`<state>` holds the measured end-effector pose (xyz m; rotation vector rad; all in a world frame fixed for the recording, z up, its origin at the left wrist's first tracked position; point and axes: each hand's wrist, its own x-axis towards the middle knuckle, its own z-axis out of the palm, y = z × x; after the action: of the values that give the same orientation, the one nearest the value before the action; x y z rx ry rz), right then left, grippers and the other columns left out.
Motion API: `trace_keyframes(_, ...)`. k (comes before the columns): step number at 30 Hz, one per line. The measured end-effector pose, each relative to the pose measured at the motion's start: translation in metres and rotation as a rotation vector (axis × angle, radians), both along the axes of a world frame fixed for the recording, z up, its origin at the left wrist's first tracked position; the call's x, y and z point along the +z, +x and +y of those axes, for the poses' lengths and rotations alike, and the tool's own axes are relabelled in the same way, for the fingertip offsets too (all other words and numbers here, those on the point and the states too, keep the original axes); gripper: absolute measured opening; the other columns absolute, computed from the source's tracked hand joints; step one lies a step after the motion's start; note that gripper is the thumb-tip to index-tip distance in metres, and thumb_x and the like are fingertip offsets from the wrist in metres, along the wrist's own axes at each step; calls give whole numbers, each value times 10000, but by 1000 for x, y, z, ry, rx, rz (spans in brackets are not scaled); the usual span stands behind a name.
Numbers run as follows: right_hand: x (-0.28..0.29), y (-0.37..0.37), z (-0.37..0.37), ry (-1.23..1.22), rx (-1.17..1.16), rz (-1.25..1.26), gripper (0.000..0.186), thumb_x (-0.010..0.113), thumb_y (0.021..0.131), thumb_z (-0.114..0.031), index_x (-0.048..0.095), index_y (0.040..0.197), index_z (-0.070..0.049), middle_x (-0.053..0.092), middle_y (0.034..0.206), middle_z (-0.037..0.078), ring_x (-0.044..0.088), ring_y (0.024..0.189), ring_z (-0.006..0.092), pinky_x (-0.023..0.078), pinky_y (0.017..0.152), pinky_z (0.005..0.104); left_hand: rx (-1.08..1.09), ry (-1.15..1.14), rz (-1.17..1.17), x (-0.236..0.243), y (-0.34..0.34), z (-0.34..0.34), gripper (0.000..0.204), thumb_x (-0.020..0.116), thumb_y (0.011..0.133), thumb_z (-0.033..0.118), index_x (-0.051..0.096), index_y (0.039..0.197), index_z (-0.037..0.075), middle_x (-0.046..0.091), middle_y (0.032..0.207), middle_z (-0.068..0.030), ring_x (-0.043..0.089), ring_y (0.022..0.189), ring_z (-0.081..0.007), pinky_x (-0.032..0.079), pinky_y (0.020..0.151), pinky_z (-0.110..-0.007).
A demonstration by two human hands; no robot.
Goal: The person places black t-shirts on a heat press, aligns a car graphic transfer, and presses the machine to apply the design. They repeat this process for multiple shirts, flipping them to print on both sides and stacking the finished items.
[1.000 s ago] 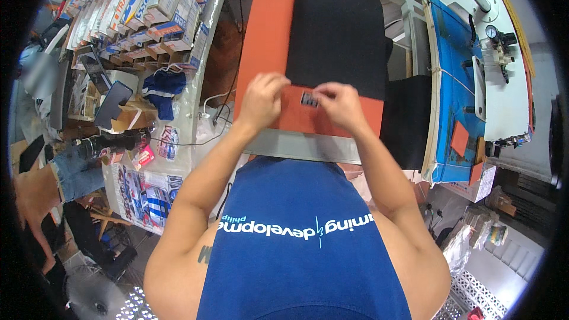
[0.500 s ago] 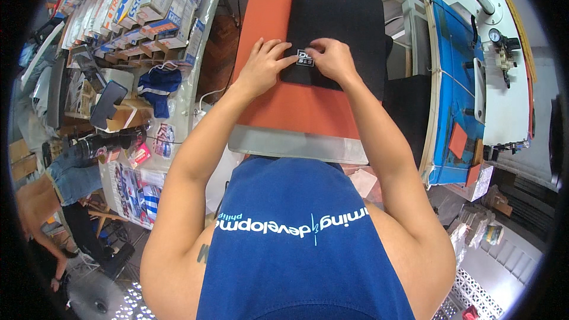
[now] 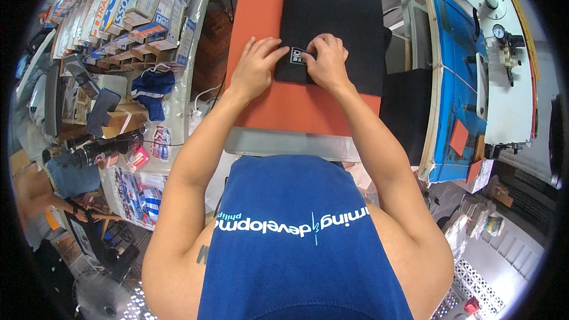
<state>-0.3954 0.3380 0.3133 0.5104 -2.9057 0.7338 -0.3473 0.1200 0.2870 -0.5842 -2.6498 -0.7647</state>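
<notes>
A folded black cloth (image 3: 335,3) lies over an orange-red pad (image 3: 255,15) in front of me. Near its lower left corner is a small square print (image 3: 298,55) with white lettering. My left hand (image 3: 255,71) rests flat at the left edge of the cloth, fingers stretched out and a fingertip close beside the print. Fingers bent into a pinch, my right hand (image 3: 327,62) sits on the right side of the print and covers part of it. Whatever lies between its fingertips is hidden.
A pale board edge (image 3: 290,142) shows under the pad. To the right stands a machine with a blue bed (image 3: 447,77) and a pressure gauge (image 3: 499,31). Boxed rolls (image 3: 151,9) and a phone (image 3: 104,111) crowd the left table. Another person's arm (image 3: 41,195) appears at far left.
My right hand has turned and come down over the print's right side, covering more of it. My left hand stays beside the cloth's edge. The whole view has shifted slightly.
</notes>
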Motion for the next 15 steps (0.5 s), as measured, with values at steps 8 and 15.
trace_keyframes(8,25,-13,2,-361,-51,-391,143,759,906,-125,711,988,-19,753,903,144,729,842,260,555,781,400,116,253,100,1,-1,-4,418,641,779,-69,703,1179,32,669,1165,-152,630,1106,-386,492,1000,-495)
trace_keyframes(15,13,-15,-13,-353,-98,-362,203,772,898,-160,732,1017,0,752,897,165,731,796,305,575,774,408,-33,-9,87,7,2,-1,413,638,835,-2,771,1184,174,627,1347,-121,579,1290,-329,413,1146,-546)
